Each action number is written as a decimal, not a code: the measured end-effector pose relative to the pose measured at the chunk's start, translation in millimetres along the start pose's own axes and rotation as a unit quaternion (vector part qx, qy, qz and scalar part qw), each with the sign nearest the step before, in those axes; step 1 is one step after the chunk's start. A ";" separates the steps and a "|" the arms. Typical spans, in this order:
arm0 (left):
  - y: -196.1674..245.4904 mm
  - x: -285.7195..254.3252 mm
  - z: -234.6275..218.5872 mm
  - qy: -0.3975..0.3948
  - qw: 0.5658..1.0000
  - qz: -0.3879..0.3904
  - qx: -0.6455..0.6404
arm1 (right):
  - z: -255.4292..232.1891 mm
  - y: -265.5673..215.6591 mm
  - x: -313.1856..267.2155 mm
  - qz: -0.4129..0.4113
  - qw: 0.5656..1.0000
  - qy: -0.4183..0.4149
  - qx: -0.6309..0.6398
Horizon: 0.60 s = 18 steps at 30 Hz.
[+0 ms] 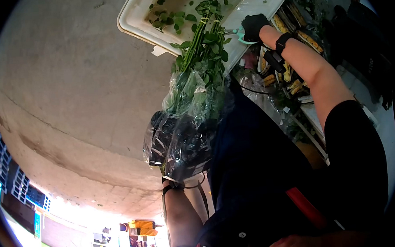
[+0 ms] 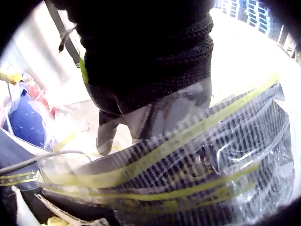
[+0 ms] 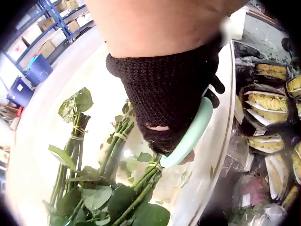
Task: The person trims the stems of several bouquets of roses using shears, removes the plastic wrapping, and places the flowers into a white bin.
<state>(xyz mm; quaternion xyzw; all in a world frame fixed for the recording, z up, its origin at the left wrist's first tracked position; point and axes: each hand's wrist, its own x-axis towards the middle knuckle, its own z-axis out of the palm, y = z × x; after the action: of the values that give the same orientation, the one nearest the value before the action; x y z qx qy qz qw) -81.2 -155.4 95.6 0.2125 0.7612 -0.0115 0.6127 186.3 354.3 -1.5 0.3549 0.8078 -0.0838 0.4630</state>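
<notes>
Several bunches of leafy green stems (image 1: 197, 49), tied with rubber bands near the cut ends, point over a white tub (image 1: 129, 12). Clear sleeves (image 1: 182, 97) and a dark striped wrapper (image 2: 197, 174) cover their other end. My left hand (image 2: 150, 113), in a black knit glove, reaches in under that wrapper; the thumb shows in the left wrist view and the other fingers are hidden. My right hand (image 1: 256, 27), also gloved, grips scissors (image 3: 190, 134) with mint-green handles beside the banded stem ends, over the tub's near rim.
Loose leaves (image 1: 168, 20) lie in the tub. Wrapped bundles of yellow flowers (image 3: 268, 103) are stacked close at its right. A concrete floor (image 1: 77, 81) stretches to the left. Blue bins (image 3: 40, 70) and blue shelving stand farther off in the right wrist view.
</notes>
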 end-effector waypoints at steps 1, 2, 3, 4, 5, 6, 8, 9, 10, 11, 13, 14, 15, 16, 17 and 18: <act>1.6 -0.3 -0.7 -0.001 1.000 -0.001 -0.001 | 0.5 3.2 1.8 -0.010 1.000 0.015 -0.001; 2.4 -0.4 0.1 -0.002 1.000 -0.002 -0.002 | 0.1 6.5 4.4 -0.024 1.000 0.010 0.003; 4.6 -0.7 0.2 -0.004 1.000 -0.003 -0.005 | -1.9 10.6 7.7 -0.038 0.999 0.005 0.007; 8.5 -2.2 -0.4 -0.006 1.000 -0.004 -0.006 | -1.4 14.8 11.6 -0.052 0.999 0.000 0.010; 10.8 -3.5 -1.8 -0.009 1.000 -0.005 -0.008 | 2.4 18.8 20.2 -0.054 0.998 -0.010 0.013; 13.7 -1.9 -1.0 -0.010 1.000 -0.005 -0.013 | 8.3 22.1 29.6 -0.060 0.998 -0.017 0.002; 23.5 -4.0 -4.5 -0.017 1.000 -0.006 -0.022 | 13.8 27.0 38.9 -0.062 0.997 -0.037 -0.014; 28.8 -4.4 -6.2 -0.023 0.999 -0.006 -0.028 | 17.6 29.4 38.8 -0.058 0.997 -0.041 0.003; 36.6 -4.2 -9.7 -0.028 0.999 -0.006 -0.035 | 18.5 31.8 35.2 -0.054 0.997 -0.046 0.020; 43.6 -3.4 -11.8 -0.034 0.999 -0.005 -0.042 | 17.5 33.7 32.5 -0.050 0.997 -0.050 0.036; 54.4 -1.3 -15.2 -0.034 0.998 -0.001 -0.052 | 18.4 40.8 29.7 -0.035 0.992 -0.088 0.081; 58.1 -0.4 -16.0 -0.031 0.998 0.001 -0.050 | 21.4 44.3 30.9 -0.027 0.988 -0.113 0.103; 60.6 -1.9 -16.7 -0.020 0.998 0.002 -0.054 | 23.5 48.2 31.6 -0.047 0.988 -0.113 0.099; 63.1 -3.4 -17.4 -0.009 0.998 0.003 -0.058 | 21.1 47.5 32.6 -0.052 0.987 -0.122 0.088; 66.1 -5.1 -17.4 0.001 0.998 0.004 -0.061 | 18.5 46.3 33.7 -0.056 0.987 -0.131 0.078; 68.0 -6.4 -16.6 0.010 0.998 0.006 -0.065 | 16.7 45.9 34.0 -0.060 0.986 -0.140 0.067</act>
<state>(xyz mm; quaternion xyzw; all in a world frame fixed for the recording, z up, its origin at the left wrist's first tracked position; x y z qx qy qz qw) -72.7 -90.9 122.3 0.1765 0.7655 0.0439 0.6173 216.8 397.2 -29.4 0.3203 0.7478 -0.2139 0.5407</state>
